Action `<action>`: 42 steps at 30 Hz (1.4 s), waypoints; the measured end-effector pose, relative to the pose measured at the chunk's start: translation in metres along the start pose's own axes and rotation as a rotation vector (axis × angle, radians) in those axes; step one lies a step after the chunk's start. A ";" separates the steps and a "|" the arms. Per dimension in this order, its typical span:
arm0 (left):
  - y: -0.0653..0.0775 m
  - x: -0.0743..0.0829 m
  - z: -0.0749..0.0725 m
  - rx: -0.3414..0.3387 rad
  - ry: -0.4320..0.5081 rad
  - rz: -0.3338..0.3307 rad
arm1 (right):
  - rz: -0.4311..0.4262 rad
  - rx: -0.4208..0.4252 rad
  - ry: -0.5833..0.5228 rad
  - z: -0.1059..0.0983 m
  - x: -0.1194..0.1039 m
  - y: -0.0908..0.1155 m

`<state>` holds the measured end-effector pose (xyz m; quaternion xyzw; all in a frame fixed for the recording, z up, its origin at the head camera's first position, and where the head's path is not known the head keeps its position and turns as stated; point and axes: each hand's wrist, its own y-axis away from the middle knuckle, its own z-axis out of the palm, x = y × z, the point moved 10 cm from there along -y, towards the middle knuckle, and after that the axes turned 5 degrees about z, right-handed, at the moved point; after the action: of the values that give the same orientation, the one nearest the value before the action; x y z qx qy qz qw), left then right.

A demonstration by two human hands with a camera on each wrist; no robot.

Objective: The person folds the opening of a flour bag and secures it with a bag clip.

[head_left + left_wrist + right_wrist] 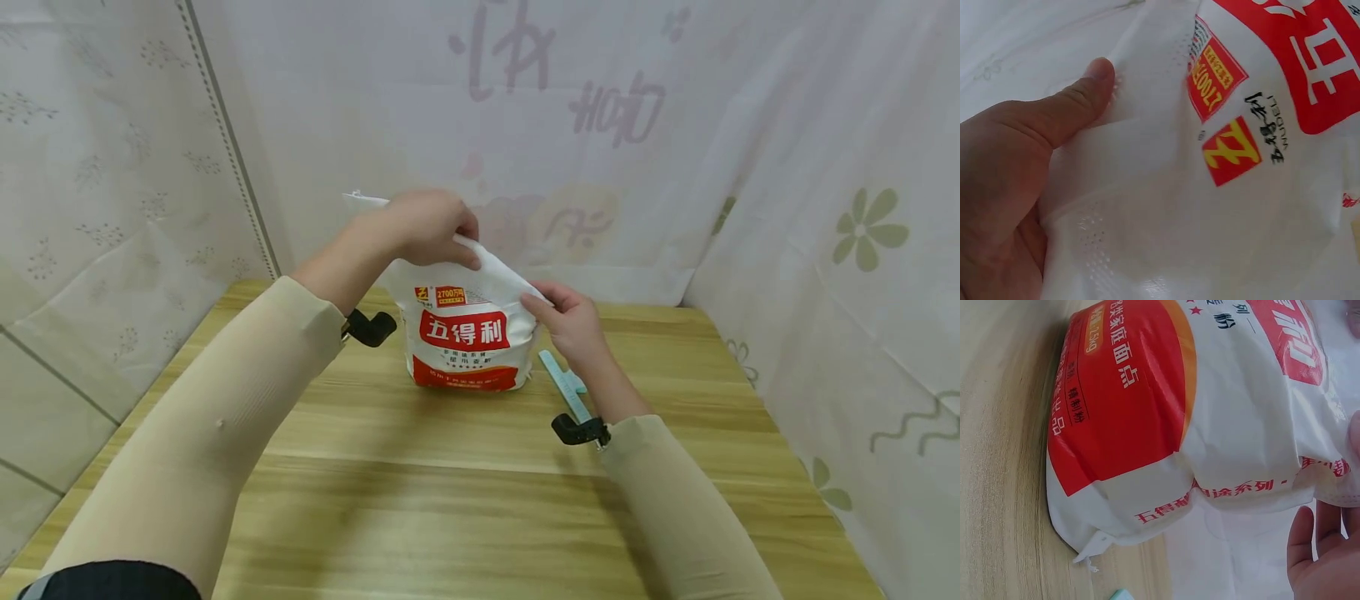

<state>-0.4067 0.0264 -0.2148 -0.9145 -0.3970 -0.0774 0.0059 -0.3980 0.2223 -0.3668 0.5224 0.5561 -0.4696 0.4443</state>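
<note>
One white flour bag is stood upright on the table, its creased top edge pinched between the thumb and fingers of the left hand and its upper right corner gripped by the fingers of the right hand. A pale blue clip is seen just beside the bag, near the right wrist. The filled lower part is judged heavy but yielding, liable to slump; the slack top looks light, soft and somewhat slippery. A secure hold would best be taken at that top, with the base supported if the bag is lifted. The brand 五得利 is printed in white on red, with WUDELI in small letters; 2700万, 精制粉, 家庭面点 and 2.5kg can also be read, while the finest lines cannot be made out.
</note>
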 end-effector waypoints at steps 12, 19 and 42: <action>-0.004 -0.001 0.003 0.064 0.023 0.030 | 0.007 0.053 0.048 -0.006 -0.001 0.002; -0.007 -0.002 0.007 0.066 0.037 0.035 | 0.020 0.067 0.049 -0.007 0.000 0.004; -0.013 0.037 0.005 0.084 -0.312 0.080 | 0.000 0.072 0.011 -0.004 0.001 0.005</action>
<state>-0.3904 0.0622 -0.2153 -0.9295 -0.3591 0.0826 -0.0143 -0.3932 0.2263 -0.3675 0.5404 0.5413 -0.4866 0.4221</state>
